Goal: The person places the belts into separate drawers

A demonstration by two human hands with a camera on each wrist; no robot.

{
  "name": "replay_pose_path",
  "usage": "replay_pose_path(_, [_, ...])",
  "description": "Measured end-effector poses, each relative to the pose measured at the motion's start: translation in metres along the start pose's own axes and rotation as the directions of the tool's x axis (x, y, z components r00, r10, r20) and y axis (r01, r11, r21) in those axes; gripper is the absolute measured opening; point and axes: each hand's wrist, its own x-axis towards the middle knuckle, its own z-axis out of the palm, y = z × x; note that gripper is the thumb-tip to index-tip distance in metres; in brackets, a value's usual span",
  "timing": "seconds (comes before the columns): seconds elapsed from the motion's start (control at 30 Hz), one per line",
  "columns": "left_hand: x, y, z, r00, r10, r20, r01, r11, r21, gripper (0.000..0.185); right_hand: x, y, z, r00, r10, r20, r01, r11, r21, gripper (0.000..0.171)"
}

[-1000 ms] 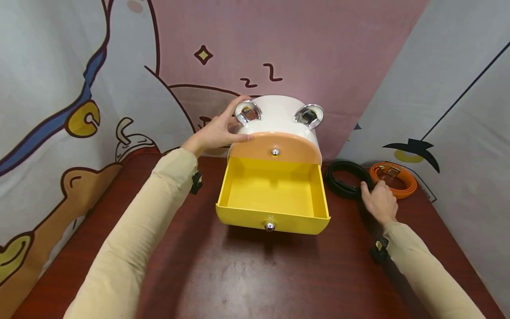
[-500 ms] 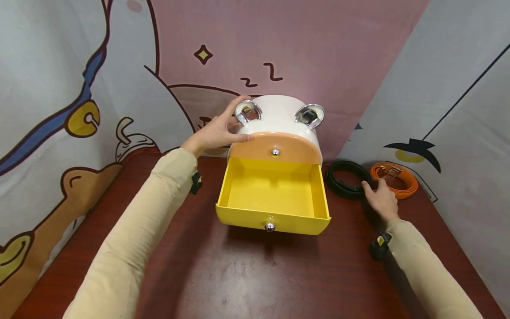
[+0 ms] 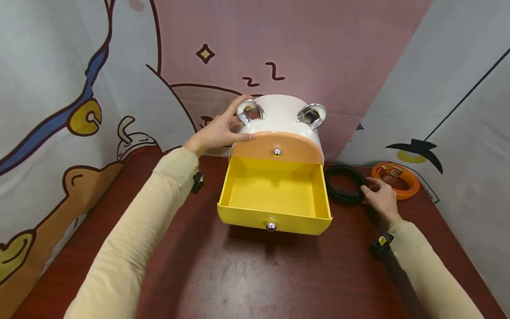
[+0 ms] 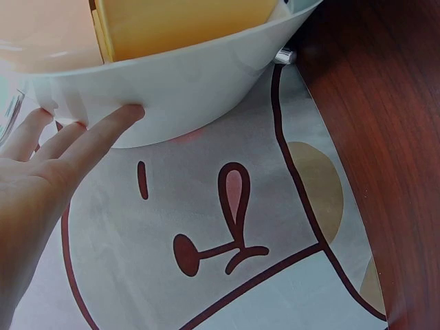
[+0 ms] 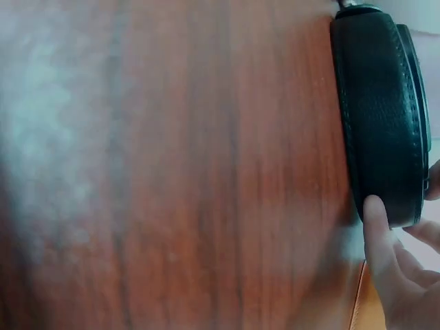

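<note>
A white drawer box (image 3: 280,110) with silver ears stands at the back of the table, its yellow lower drawer (image 3: 271,190) pulled out and bare inside. Above that drawer is the orange upper front (image 3: 292,144), flush with the box. My left hand (image 3: 217,130) rests against the box's left side, thumb on the orange front; the left wrist view has its fairly straight fingers (image 4: 113,127) pressed to the white wall. To the right lies a coiled black belt (image 3: 332,195). My right hand (image 3: 382,199) pinches its right edge, thumb (image 5: 375,213) on the outer face and fingers behind.
Behind my right hand lies a coiled orange belt (image 3: 408,186) with a metal buckle. The dark red wooden table (image 3: 247,279) meets a printed cartoon cloth (image 3: 330,48) at the back. The drawer's round silver knob (image 3: 271,227) sticks out toward me.
The right hand's fingers have closed round the black belt's edge, and the coil has shifted slightly toward me. The left hand stays against the box, and the drawer stays out.
</note>
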Motion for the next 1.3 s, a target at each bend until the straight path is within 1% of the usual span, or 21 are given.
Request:
replay_pose_path(0.1, [0.000,0.000,0.000,1.000,0.000,0.000,0.000,1.000,-0.003,0.099,-0.001,-0.002,0.000,0.999,-0.023,-0.026,0.022,0.998,-0.050,0.050])
replay_pose_path(0.2, [0.000,0.000,0.000,1.000,-0.007,0.004,0.007,1.000,-0.007,0.100,-0.002,-0.003,0.000,0.999,-0.033,-0.018,0.032,0.998,-0.054,0.050])
replay_pose_path(0.23, [-0.002,0.006,-0.001,1.000,-0.013,0.007,0.013,1.000,-0.005,0.099,-0.002,-0.003,-0.001,0.999,-0.035,-0.014,0.035,0.998,-0.049,0.050])
replay_pose_path(0.3, [-0.002,0.006,-0.001,1.000,-0.015,0.009,0.015,1.000,-0.005,0.099,-0.003,-0.004,-0.001,0.999,-0.038,-0.005,0.038,0.999,-0.032,0.050])
replay_pose_path(0.43, [-0.002,0.005,-0.001,1.000,-0.011,0.004,0.011,1.000,-0.005,0.100,-0.004,-0.006,-0.003,0.999,-0.053,0.003,0.053,0.998,-0.014,0.049])
replay_pose_path(0.47, [0.001,-0.001,-0.001,1.000,-0.007,0.000,0.007,1.000,-0.006,0.101,-0.005,-0.007,-0.003,0.998,-0.056,0.006,0.056,0.998,-0.012,0.049])
replay_pose_path(0.63, [0.000,-0.002,-0.001,1.000,-0.013,0.001,0.013,1.000,-0.008,0.100,-0.007,-0.009,-0.005,0.996,-0.091,0.023,0.092,0.995,-0.025,0.048])
replay_pose_path(0.8, [-0.001,-0.003,-0.001,1.000,-0.012,0.000,0.012,1.000,-0.012,0.101,-0.008,-0.009,-0.006,0.992,-0.125,0.029,0.126,0.990,-0.061,0.047])
replay_pose_path(1.07, [-0.001,-0.002,-0.001,1.000,-0.006,-0.001,0.006,1.000,-0.006,0.101,-0.010,-0.010,-0.010,0.990,-0.139,-0.018,0.136,0.983,-0.123,0.045])
replay_pose_path(1.3, [-0.001,0.000,-0.002,1.000,-0.016,0.020,0.016,1.000,-0.023,0.101,-0.013,-0.009,-0.010,0.991,-0.124,-0.049,0.118,0.985,-0.123,0.044])
